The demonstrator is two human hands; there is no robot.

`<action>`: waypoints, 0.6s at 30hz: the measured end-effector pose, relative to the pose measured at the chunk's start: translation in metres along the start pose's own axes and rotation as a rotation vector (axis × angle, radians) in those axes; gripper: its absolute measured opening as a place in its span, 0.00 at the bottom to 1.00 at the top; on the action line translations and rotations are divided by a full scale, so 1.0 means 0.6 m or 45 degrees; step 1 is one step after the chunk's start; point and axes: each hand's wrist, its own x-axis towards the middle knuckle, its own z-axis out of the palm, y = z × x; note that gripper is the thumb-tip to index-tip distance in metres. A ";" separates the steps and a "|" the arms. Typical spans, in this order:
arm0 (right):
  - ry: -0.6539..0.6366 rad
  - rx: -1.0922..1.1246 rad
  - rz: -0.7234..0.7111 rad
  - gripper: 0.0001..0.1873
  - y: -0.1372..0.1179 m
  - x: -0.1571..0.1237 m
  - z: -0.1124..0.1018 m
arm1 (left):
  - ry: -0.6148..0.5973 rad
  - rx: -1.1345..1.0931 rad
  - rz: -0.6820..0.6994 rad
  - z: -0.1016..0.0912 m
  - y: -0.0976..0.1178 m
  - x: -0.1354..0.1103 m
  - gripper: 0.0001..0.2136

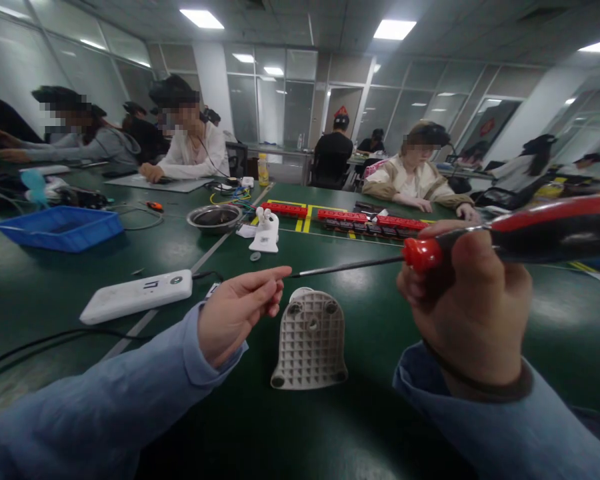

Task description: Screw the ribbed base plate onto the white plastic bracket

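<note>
My right hand (475, 307) is closed around a red and black screwdriver (555, 230), its shaft pointing left and nearly level. The tip of the shaft reaches the fingertips of my left hand (243, 310). Thumb and fingers are pressed together there; whatever they pinch, if anything, is too small to make out. Below the shaft, a grey-beige plastic base (311, 343) with a ribbed grid underside and round pads near its corners lies on the green table (370, 433). Part of a white round piece shows behind its top edge.
A white power bank (137, 297) with a cable lies left, near a blue tray (63, 230). Beyond my hands are a metal bowl (214, 219), a white plastic part (265, 233), a small disc (255, 256) and red strips (343, 217). People sit across the table.
</note>
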 end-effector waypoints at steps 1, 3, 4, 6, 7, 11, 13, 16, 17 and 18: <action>0.004 -0.007 -0.027 0.10 -0.004 -0.003 0.001 | 0.016 0.004 -0.023 0.001 0.001 -0.004 0.08; -0.007 -0.012 -0.061 0.07 -0.010 -0.008 0.002 | 0.052 -0.031 -0.071 0.002 0.004 -0.010 0.08; -0.017 -0.016 -0.074 0.06 -0.012 -0.010 0.002 | 0.060 -0.063 -0.091 0.002 0.005 -0.013 0.08; -0.040 -0.028 -0.091 0.04 -0.014 -0.014 0.001 | 0.049 -0.123 -0.115 0.003 0.007 -0.018 0.07; -0.051 -0.028 -0.094 0.04 -0.014 -0.015 0.001 | 0.036 -0.143 -0.120 0.004 0.007 -0.021 0.07; -0.071 -0.007 -0.078 0.05 -0.013 -0.018 0.000 | -0.019 -0.162 -0.119 0.005 0.008 -0.026 0.06; -0.069 0.005 -0.064 0.05 -0.013 -0.018 0.000 | -0.020 -0.157 -0.125 0.006 0.008 -0.027 0.06; -0.083 0.000 -0.044 0.05 -0.013 -0.018 0.000 | -0.002 -0.146 -0.137 0.007 0.006 -0.028 0.05; -0.090 -0.002 -0.041 0.04 -0.012 -0.019 0.000 | 0.000 -0.146 -0.137 0.007 0.006 -0.028 0.05; -0.094 -0.003 -0.043 0.04 -0.012 -0.019 0.000 | 0.000 -0.145 -0.133 0.008 0.006 -0.029 0.05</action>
